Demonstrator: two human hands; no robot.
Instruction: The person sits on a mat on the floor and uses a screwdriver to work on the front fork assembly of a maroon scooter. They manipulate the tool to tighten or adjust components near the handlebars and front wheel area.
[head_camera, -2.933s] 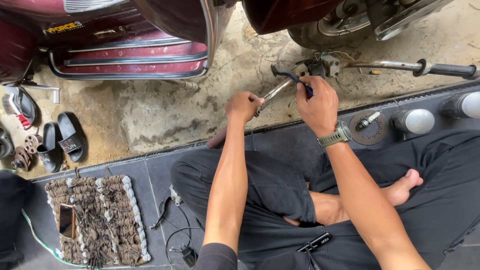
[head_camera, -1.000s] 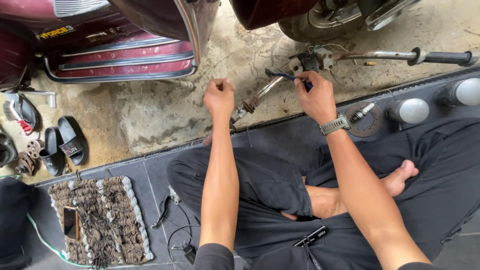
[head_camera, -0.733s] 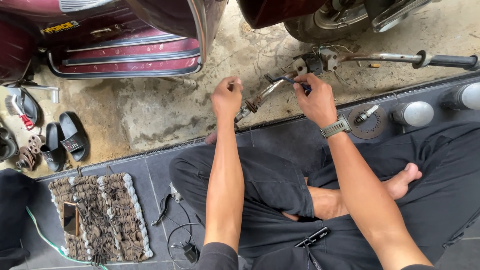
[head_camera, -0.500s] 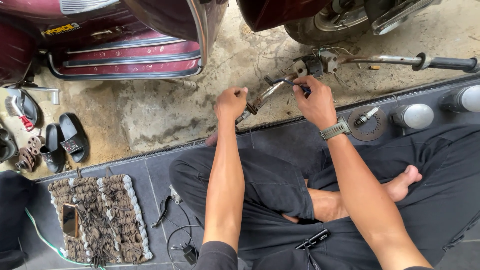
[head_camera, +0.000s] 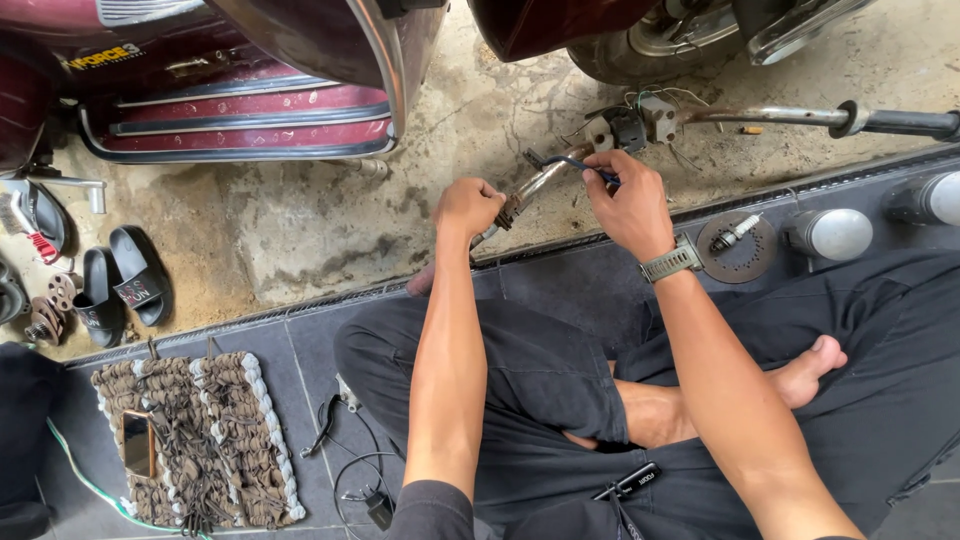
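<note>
1. Noted left hand (head_camera: 468, 207) clenched around the lower end of a chrome handlebar tube (head_camera: 537, 185), which lay on the bare concrete floor (head_camera: 300, 230) just beyond the tiled step.
2. Noted right hand (head_camera: 628, 205) pinching a thin blue wire (head_camera: 572, 161) beside the same tube; grey watch (head_camera: 670, 264) worn on that wrist.
3. Traced the tube rightward to a grey and black switch housing (head_camera: 630, 127) with loose wires, then to a black grip (head_camera: 910, 123) at the far right.
4. Recorded maroon scooter bodywork (head_camera: 230, 110) standing close on the left of the work area, and a wheel (head_camera: 660, 45) directly behind the switch housing, crowding the space beyond the hands.
5. Found on the dark tiled step to the right: a round metal disc (head_camera: 735, 250) with a spark plug (head_camera: 737, 232) lying on it, and two grey capped cylinders (head_camera: 828, 233) beside it.
6. Found at left: a pair of black sandals (head_camera: 120, 290) on the concrete, a woven mat (head_camera: 190, 435) with a phone (head_camera: 137, 443) resting on it, and a black cable (head_camera: 350, 470) coiled near the knee.
7. Observed crossed legs in dark trousers (head_camera: 540, 390) under both forearms, one bare foot (head_camera: 810, 372) showing at right.
</note>
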